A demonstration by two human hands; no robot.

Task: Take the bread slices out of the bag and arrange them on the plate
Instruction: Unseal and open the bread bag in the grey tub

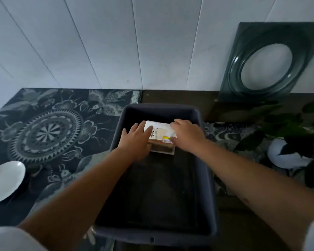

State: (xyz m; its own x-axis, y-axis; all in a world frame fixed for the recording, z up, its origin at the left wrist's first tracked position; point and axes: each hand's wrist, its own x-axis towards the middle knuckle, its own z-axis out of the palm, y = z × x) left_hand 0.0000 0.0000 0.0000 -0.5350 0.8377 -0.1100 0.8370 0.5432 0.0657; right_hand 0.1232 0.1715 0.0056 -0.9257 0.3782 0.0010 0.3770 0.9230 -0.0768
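Note:
A packaged loaf of bread in its bag (pixel 160 135), white with a printed label and a yellow sticker, lies at the far end of a dark plastic bin (pixel 205 178). My left hand (pixel 135 142) rests on the bag's left side, fingers spread over its top. On the bag's right side lies my right hand (pixel 187 135), its fingers curled over the top edge. Both hands touch the bag; whether it is lifted I cannot tell. A white plate (pixel 5 181) sits on the counter at the far left, with nothing on it.
The counter carries a dark patterned mat (pixel 49 131). A dark square panel with a round opening (pixel 268 64) leans on the white wall at the back right. A leafy plant in a white pot (pixel 286 156) stands to the right of the bin.

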